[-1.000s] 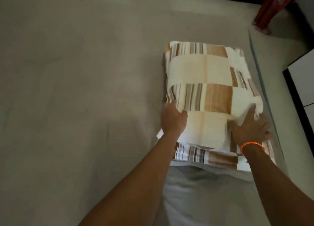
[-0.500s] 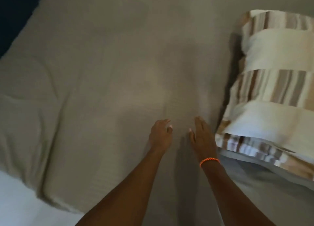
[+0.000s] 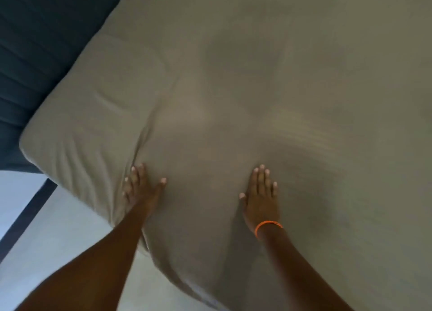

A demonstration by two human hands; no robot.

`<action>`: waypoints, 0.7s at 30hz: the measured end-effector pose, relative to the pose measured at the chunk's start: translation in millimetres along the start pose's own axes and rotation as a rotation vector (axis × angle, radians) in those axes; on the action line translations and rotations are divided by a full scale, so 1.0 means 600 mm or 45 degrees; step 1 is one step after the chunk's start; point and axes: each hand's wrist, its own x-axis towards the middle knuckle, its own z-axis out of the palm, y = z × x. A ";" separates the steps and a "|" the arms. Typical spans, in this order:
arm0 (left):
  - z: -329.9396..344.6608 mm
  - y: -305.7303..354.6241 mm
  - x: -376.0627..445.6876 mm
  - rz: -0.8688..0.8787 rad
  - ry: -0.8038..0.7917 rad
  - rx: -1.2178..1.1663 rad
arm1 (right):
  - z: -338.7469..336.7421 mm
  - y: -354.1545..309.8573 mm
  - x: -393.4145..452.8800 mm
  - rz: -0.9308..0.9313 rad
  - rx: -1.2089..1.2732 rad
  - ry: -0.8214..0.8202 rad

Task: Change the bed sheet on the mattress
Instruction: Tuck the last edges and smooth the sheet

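A beige bed sheet (image 3: 268, 76) covers the mattress and fills most of the view. It is creased near the mattress's left corner (image 3: 77, 151). My left hand (image 3: 142, 189) lies flat on the sheet beside those creases, fingers straight and spread. My right hand (image 3: 263, 193), with an orange band at the wrist, presses flat on the sheet about a hand's width to the right. Neither hand holds any cloth.
A dark blue padded headboard (image 3: 39, 53) runs along the upper left edge of the mattress. Pale floor (image 3: 35, 228) with a dark strip (image 3: 28, 210) shows at the lower left. The sheet's near edge hangs down between my forearms.
Both hands left the patterned pillow and came down on the sheet, then slid apart. The view swung left, so the pillow is out of sight and the headboard corner appears.
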 end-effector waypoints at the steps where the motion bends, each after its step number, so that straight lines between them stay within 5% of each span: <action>1: -0.030 -0.038 0.027 -0.051 -0.018 -0.028 | 0.018 -0.051 0.007 -0.069 0.009 -0.032; 6: -0.102 -0.152 0.097 -0.050 -0.142 -0.058 | 0.098 -0.332 0.003 -0.512 0.093 -0.404; 10: -0.113 -0.181 0.110 0.026 -0.172 -0.062 | 0.149 -0.538 -0.062 -0.429 0.082 -0.655; 15: -0.136 -0.211 0.162 0.116 -0.252 -0.022 | 0.171 -0.563 -0.060 -0.308 0.062 -0.690; 19: -0.125 -0.223 0.184 0.146 -0.284 -0.013 | 0.179 -0.554 -0.019 -0.403 0.169 -0.239; 21: -0.124 -0.231 0.197 0.154 -0.352 -0.003 | 0.180 -0.574 -0.032 -0.249 0.147 -0.507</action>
